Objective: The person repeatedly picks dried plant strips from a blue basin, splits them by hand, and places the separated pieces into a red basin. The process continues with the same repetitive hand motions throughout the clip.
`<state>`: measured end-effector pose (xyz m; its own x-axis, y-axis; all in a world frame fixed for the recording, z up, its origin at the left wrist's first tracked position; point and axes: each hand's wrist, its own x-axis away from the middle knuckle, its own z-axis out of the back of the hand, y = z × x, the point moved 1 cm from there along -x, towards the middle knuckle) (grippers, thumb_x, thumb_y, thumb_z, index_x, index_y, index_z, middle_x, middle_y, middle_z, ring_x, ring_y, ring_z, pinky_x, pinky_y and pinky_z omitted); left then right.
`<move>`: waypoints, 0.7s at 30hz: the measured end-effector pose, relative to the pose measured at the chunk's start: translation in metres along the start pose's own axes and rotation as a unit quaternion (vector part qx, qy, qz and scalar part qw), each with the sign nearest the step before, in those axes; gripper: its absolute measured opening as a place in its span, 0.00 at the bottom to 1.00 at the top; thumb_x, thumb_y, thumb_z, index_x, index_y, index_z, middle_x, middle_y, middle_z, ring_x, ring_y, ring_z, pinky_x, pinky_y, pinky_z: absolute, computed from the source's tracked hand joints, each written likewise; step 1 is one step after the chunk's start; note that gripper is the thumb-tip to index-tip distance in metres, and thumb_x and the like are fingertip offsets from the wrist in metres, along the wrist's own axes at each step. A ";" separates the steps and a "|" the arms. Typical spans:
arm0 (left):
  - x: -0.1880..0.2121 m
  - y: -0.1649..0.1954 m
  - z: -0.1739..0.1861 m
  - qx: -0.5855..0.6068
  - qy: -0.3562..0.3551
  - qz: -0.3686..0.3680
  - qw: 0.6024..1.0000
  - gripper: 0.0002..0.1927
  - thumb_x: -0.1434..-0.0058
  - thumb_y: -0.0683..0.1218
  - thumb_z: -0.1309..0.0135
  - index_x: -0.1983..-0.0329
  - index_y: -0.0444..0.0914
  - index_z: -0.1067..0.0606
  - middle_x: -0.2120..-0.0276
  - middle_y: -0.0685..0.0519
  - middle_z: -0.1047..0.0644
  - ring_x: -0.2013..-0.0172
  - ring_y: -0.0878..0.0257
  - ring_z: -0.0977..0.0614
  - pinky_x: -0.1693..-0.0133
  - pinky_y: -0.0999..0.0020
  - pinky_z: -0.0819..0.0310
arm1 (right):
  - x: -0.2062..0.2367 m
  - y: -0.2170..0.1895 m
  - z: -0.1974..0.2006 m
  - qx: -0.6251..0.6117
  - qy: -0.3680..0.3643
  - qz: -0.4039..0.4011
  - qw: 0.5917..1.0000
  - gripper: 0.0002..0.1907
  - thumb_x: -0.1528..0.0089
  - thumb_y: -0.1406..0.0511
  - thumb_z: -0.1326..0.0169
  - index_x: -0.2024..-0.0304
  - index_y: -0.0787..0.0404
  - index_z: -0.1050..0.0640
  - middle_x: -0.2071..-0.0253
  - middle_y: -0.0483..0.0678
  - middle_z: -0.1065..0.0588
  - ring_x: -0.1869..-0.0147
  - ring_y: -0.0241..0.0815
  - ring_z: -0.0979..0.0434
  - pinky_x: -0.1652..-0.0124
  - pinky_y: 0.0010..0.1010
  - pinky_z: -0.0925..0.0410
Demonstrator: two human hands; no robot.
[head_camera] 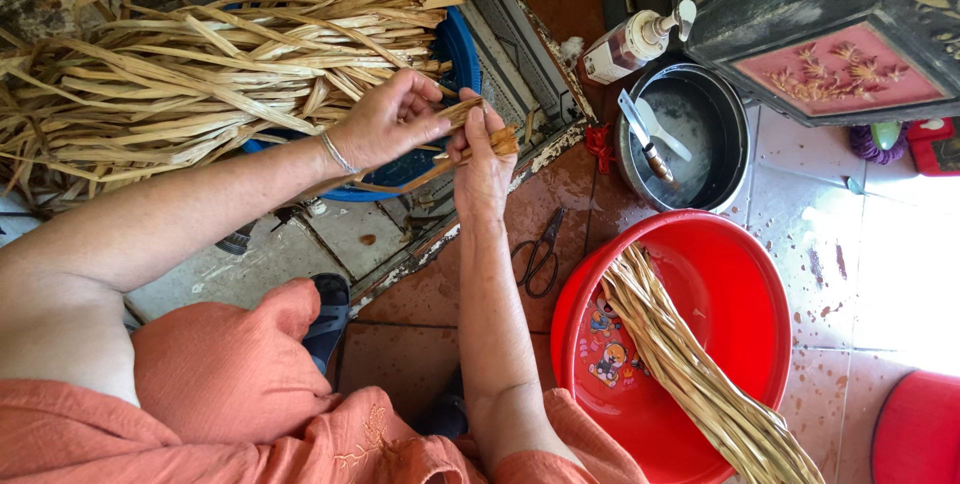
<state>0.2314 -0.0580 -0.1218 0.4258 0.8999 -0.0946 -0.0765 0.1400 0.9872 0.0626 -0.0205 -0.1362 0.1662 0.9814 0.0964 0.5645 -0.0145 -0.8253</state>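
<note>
Between both hands (440,134) (pinched), dried strip (470,139)

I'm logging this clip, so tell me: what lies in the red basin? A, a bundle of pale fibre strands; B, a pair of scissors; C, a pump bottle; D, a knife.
A: a long bundle of pale strands lies across the red basin, its end hanging over the rim.

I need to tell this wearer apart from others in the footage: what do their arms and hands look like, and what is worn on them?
Both arms are bare to the hands. The left hand has a thin silver bangle at its wrist; the right hand wears nothing visible. Orange fabric with pale embroidery shows near the bottom edge.
</note>
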 end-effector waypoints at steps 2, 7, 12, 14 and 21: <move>-0.004 -0.003 0.001 -0.023 -0.019 0.010 0.999 0.13 0.36 0.47 0.38 0.55 0.38 0.28 0.66 0.58 0.22 0.65 0.68 0.20 0.61 0.72 0.21 | 0.001 -0.002 -0.002 0.002 -0.009 -0.007 1.000 0.15 0.32 0.67 0.43 0.44 0.66 0.20 0.65 0.42 0.25 0.70 0.28 0.34 0.71 0.19 0.39; -0.011 -0.008 0.000 0.025 -0.016 0.091 0.995 0.09 0.32 0.45 0.42 0.61 0.35 0.26 0.68 0.49 0.21 0.69 0.65 0.20 0.65 0.69 0.21 | 0.002 0.005 -0.007 0.021 0.021 0.025 0.999 0.13 0.35 0.72 0.42 0.47 0.69 0.21 0.61 0.45 0.22 0.71 0.28 0.34 0.72 0.18 0.42; -0.015 -0.008 0.008 0.171 -0.081 0.266 0.945 0.08 0.31 0.45 0.49 0.60 0.34 0.25 0.69 0.46 0.19 0.70 0.61 0.15 0.64 0.67 0.17 | 0.001 0.010 -0.004 0.019 0.022 0.047 0.998 0.12 0.34 0.71 0.41 0.48 0.69 0.21 0.62 0.45 0.23 0.71 0.27 0.36 0.72 0.18 0.42; -0.016 -0.006 0.008 0.134 -0.079 0.254 0.955 0.08 0.31 0.45 0.49 0.59 0.34 0.25 0.69 0.47 0.18 0.70 0.62 0.14 0.64 0.69 0.15 | 0.001 0.010 -0.004 0.026 0.022 0.045 0.998 0.13 0.33 0.69 0.42 0.47 0.68 0.21 0.63 0.44 0.24 0.72 0.26 0.37 0.73 0.17 0.43; -0.014 0.002 -0.009 0.114 -0.017 0.115 0.987 0.15 0.34 0.51 0.44 0.58 0.33 0.25 0.70 0.50 0.18 0.73 0.65 0.15 0.72 0.72 0.16 | 0.003 0.011 -0.013 0.009 0.000 -0.037 0.999 0.18 0.29 0.59 0.48 0.47 0.68 0.21 0.57 0.49 0.22 0.60 0.33 0.25 0.59 0.27 0.29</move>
<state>0.2169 -0.0661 -0.1194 0.4507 0.8823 0.1357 0.0283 -0.1661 0.9857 0.0800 -0.0198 -0.1372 0.1244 0.9797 0.1569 0.5611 0.0610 -0.8255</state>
